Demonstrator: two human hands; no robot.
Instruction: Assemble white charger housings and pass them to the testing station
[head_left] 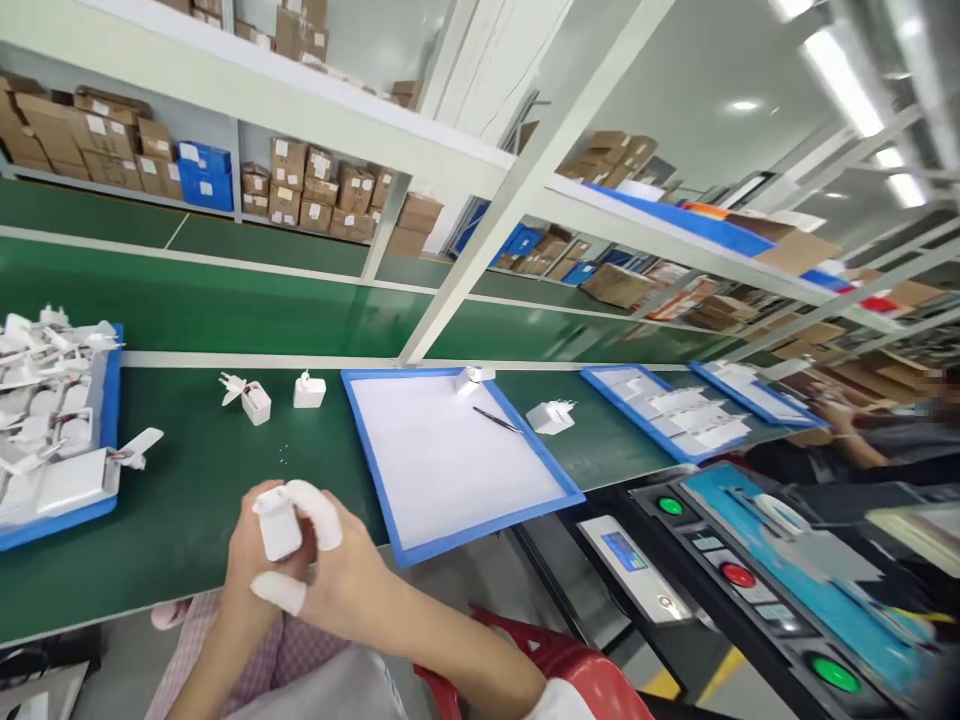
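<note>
Two bare hands meet low in the view, over the near edge of a green belt (pixel 187 480). The left hand (pixel 244 565) and the right hand (pixel 349 570) are both clasped around one white adapter (pixel 277 528), which stands upright between them just above the belt's edge. White cots (pixel 319 505) cover some of the fingers.

To the left of the grip, well apart from it, a side tray (pixel 111 400) is heaped with white parts (pixel 45 420), some with wires. Beyond the grip, a pair of adapters (pixel 281 395) stands loose on the belt. Beyond and to the right lies a main tray (pixel 390 515), blue-rimmed and lined in white. It bears a pen (pixel 496 420) and a small plug (pixel 474 377) at its far rim. Another plug body (pixel 551 415) rests on the belt just past its right rim. Further right are more trays (pixel 660 410) with white pieces, and a co-worker's hand (pixel 834 415). To the right of the grip and nearer the person sits a panel (pixel 720 545) with green and red buttons.

The work looks to be at an early stage. One adapter is in hand and a few pieces lie set out beyond it. The heap to the left appears barely drawn down.
</note>
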